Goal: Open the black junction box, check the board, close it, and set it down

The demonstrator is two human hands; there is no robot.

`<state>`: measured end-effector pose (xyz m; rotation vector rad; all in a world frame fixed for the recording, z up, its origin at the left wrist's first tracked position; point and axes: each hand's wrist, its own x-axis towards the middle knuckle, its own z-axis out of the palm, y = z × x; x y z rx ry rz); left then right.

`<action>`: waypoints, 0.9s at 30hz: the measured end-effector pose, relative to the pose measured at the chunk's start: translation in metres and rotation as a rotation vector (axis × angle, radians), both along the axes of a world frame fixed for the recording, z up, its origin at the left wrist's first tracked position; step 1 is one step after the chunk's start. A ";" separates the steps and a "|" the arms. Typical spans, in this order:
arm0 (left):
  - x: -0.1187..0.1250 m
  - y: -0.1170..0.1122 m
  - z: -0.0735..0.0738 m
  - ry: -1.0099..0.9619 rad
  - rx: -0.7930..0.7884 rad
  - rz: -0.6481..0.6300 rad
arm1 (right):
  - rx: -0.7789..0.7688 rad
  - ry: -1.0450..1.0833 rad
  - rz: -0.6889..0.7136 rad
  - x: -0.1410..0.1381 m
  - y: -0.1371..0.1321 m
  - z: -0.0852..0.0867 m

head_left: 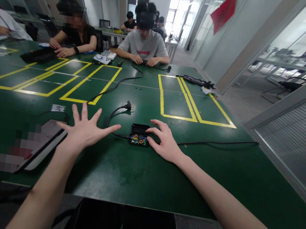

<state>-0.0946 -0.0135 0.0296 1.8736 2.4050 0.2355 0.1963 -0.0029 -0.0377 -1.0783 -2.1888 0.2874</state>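
Note:
A small black power adapter (139,134) lies opened on the green table (137,174), its circuit board with coloured parts showing. My right hand (163,141) rests at its right side, fingers curled against the case and touching it. My left hand (86,129) hovers to the left of it, fingers spread wide, holding nothing. A black cable runs from the adapter to a plug (128,106) lying just behind it. Another black cable (218,143) trails off to the right.
A tablet-like flat device (43,143) lies at the left, with a small paper label (58,108) behind it. Yellow tape rectangles (184,100) mark the table. Across the table sit several people with their hands on things. A black tool (195,81) lies far right.

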 end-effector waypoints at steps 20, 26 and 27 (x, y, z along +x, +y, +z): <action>0.050 0.004 -0.026 0.062 0.207 -0.424 | -0.055 -0.083 0.031 -0.001 0.004 -0.005; 0.051 0.017 -0.039 -0.317 0.185 -0.689 | -0.071 0.169 0.168 0.001 0.004 0.002; 0.050 0.018 -0.039 -0.414 0.190 -0.693 | -0.078 0.202 0.176 0.000 0.003 0.003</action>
